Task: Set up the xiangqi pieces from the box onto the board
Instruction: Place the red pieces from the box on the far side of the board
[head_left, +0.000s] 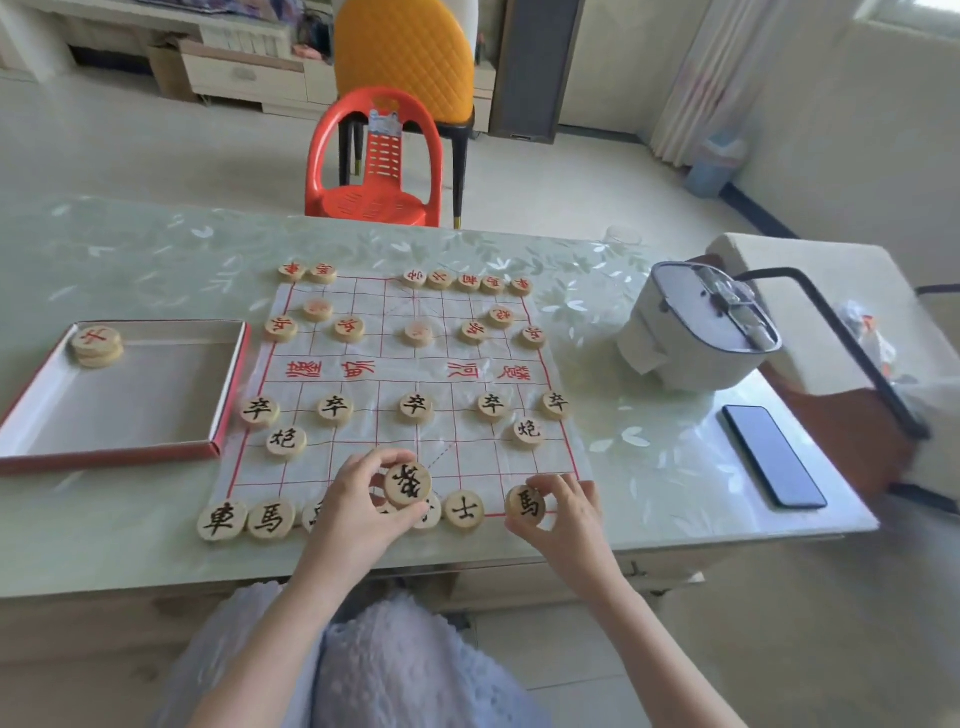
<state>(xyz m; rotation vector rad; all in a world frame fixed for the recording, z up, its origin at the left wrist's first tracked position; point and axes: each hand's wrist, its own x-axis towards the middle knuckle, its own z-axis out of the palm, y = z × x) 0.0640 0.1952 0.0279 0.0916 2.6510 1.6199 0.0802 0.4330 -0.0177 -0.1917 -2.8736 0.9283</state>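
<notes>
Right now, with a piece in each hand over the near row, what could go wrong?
The left hand holds its piece tilted above placed ones; a slip could scatter that row. The right hand works at the board edge; dragging the thin sheet might shift pieces. The box still holds a small stack.

Both hands at the near edge, each one closed on a round piece.

The left hand (363, 499) reaches in from the near side with a bare forearm; its fingers (387, 457) curl over the top and the thumb presses from below, so the grip holds a disc tilted up on its edge. The right hand (563, 512) is just to the right, wrist bent a little, and it pinches a second disc between thumb and fingertips, low and near the surface.
</notes>
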